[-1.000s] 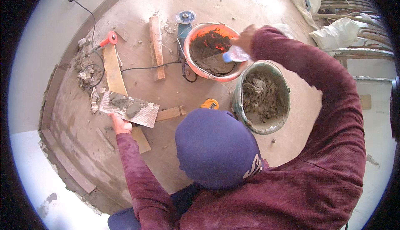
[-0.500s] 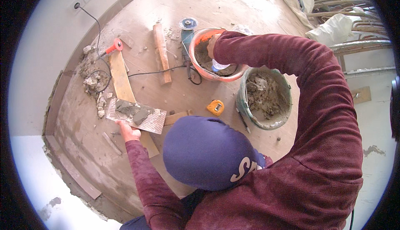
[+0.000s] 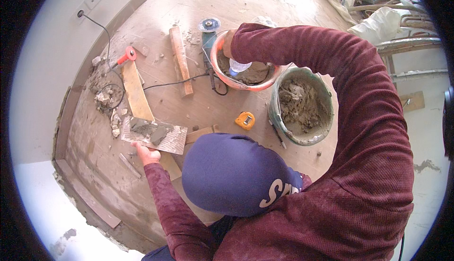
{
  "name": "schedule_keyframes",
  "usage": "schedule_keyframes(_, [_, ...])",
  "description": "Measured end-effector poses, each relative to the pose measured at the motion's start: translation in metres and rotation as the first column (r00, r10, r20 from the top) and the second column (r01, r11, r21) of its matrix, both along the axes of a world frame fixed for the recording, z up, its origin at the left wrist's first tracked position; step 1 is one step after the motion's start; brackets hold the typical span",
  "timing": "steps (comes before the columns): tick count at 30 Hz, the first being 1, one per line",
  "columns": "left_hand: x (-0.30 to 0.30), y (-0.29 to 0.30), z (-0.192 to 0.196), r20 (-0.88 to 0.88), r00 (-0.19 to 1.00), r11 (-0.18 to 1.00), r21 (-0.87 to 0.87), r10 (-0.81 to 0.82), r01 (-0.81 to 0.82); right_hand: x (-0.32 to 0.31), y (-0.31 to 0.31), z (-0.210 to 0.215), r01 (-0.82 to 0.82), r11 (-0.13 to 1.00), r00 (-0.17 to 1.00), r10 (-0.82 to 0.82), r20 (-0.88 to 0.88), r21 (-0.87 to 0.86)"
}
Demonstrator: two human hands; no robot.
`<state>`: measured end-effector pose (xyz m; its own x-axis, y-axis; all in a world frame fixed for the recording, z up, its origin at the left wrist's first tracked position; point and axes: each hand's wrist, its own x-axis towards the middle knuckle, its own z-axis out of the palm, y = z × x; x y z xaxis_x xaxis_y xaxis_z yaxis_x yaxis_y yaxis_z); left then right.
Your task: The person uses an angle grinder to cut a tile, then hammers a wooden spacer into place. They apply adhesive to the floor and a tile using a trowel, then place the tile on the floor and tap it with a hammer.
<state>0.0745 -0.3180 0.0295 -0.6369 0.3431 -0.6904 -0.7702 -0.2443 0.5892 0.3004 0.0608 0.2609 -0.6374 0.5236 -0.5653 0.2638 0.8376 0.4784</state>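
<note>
My left hand (image 3: pixel 148 155) grips the near edge of a pale tile (image 3: pixel 174 141) with a ribbed face. A lump of grey mortar (image 3: pixel 153 132) lies on it. My right hand (image 3: pixel 229 44) reaches over the far rim of an orange bucket (image 3: pixel 257 87). Its fingers are curled down inside, and what they hold is hidden. Partly under my right forearm is a clear plastic bottle (image 3: pixel 242 65) with a blue cap, over the grey mortar (image 3: pixel 257 73) in that bucket. Beside it stands a green bucket (image 3: pixel 278 123) with more mortar (image 3: pixel 305 102).
A yellow tape measure (image 3: pixel 245 120) and a pen (image 3: pixel 277 134) lie near the buckets. Beyond are an angle grinder (image 3: pixel 208 40), its black cord (image 3: pixel 173 81) and wood pieces (image 3: pixel 181 62). Left are a red-guarded chisel (image 3: pixel 126 56), a board (image 3: pixel 135 90) and rubble (image 3: pixel 106 97).
My right hand and the bottle have shifted left and slightly up over the orange bucket. My left hand still holds the tile in about the same place.
</note>
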Motion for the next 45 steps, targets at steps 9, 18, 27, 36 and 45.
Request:
schedule_keyframes(9, [-0.002, 0.0, -0.001, 0.037, 0.999, 1.0, 0.021, 0.012, -0.013, 0.002, 0.007, 0.005, 0.001, 1.0, 0.997, -0.002, -0.072, -0.012])
schedule_keyframes(18, [-0.002, -0.002, 0.01, 0.014, 0.999, 0.999, -0.021, 0.043, -0.043, 0.006, 0.006, 0.032, -0.335, 0.942, 0.941, 0.335, -0.033, 0.019])
schedule_keyframes(27, [-0.004, -0.004, 0.006, 0.05, 0.999, 0.999, 0.047, 0.021, -0.023, 0.001, 0.015, 0.028, -0.441, 0.886, 0.891, 0.452, -0.05, 0.145])
schedule_keyframes(36, [-0.004, -0.008, 0.019, 0.035, 0.997, 0.995, 0.081, 0.062, -0.064, -0.001, 0.014, 0.031, -0.49, 0.855, 0.857, 0.508, -0.087, 0.17])
schedule_keyframes(45, [-0.019, -0.022, -0.025, -0.051, 0.994, 0.991, 0.103, 0.096, -0.091, 0.033, -0.023, 0.052, -0.556, 0.831, 0.83, 0.553, 0.068, 0.03])
